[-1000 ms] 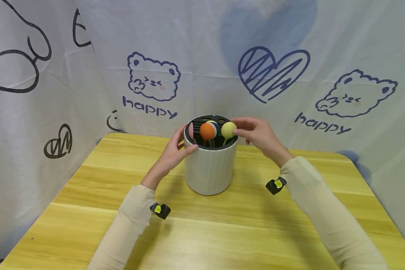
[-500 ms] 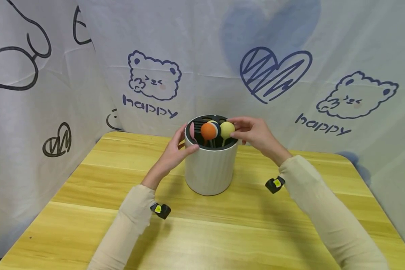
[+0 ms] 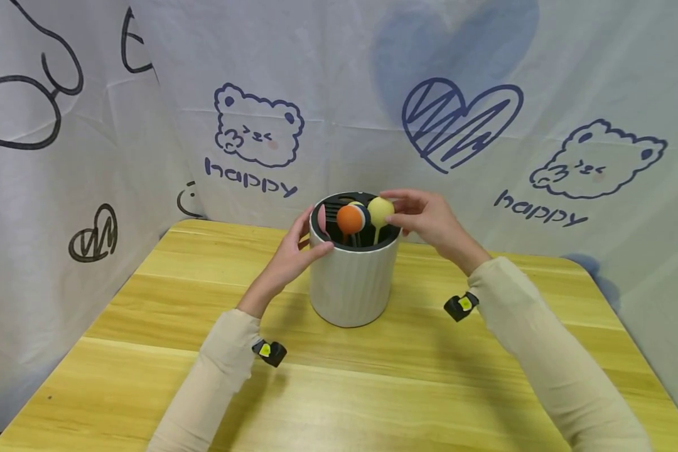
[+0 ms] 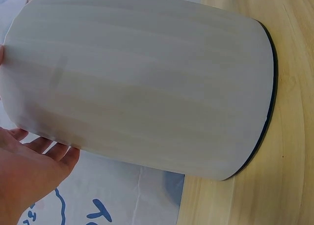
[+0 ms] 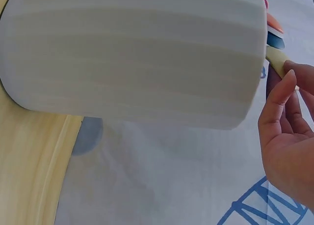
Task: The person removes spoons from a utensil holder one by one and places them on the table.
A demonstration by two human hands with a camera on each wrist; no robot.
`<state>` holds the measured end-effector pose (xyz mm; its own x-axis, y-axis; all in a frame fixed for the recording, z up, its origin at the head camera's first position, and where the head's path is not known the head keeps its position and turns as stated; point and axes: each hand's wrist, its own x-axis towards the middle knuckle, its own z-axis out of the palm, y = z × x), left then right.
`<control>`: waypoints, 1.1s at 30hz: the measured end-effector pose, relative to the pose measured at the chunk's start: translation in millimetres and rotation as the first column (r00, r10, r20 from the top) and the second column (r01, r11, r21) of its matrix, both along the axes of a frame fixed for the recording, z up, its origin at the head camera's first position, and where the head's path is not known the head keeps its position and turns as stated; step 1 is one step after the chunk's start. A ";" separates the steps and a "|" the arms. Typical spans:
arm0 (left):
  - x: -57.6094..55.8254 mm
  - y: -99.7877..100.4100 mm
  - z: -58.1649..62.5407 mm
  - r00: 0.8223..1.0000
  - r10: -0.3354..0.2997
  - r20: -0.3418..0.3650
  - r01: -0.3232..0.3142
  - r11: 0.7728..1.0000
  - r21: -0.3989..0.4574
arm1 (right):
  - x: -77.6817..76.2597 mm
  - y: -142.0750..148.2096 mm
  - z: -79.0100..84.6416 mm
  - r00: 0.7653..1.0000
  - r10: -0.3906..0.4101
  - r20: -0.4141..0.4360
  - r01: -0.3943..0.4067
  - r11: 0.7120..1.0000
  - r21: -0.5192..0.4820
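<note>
A white ribbed utensil holder (image 3: 350, 289) with a black slotted top (image 3: 336, 204) stands upright on the table. At its left side my left hand (image 3: 287, 254) grips the rim, thumb over the front edge; in the left wrist view its fingers touch the white wall. My right hand (image 3: 429, 223) pinches the round head of a pale yellow spoon (image 3: 381, 211) between thumb and fingers. The spoon's thin handle goes down into the holder, its lower end hidden. Beside it stand an orange round-headed utensil (image 3: 349, 220), a navy-and-white one (image 3: 365, 215) and a pink one (image 3: 322, 220).
The wooden table (image 3: 339, 389) reaches back to a white cloth backdrop (image 3: 350, 94) with bear and heart drawings, close behind the holder. Another cloth (image 3: 28, 251) hangs along the left side.
The yellow spoon has shifted slightly left and up in my right hand, and its handle stands more upright. My left hand and the holder have stayed in place.
</note>
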<state>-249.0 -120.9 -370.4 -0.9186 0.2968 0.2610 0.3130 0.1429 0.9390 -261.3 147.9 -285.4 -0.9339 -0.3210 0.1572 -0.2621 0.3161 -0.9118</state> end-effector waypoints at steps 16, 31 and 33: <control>2.3 0.5 3.1 1.000 -0.001 0.013 0.001 1.000 -0.016 | 1.3 0.4 19.1 0.999 -0.043 -0.011 0.043 0.998 -0.041; 2.0 1.0 3.4 1.000 0.007 0.012 -0.007 1.000 -0.019 | -2.1 1.3 37.9 0.985 -0.076 -0.158 0.043 0.978 -0.205; 1.9 1.1 3.1 1.000 0.006 0.008 -0.006 1.000 -0.019 | -1.9 2.3 41.5 0.984 -0.079 -0.162 0.045 0.977 -0.208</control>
<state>-247.2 -119.8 -367.3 -0.9225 0.2959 0.2476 0.3042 0.1629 0.9386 -263.3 150.2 -243.9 -0.9054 -0.2088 0.3696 -0.4031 0.1501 -0.9028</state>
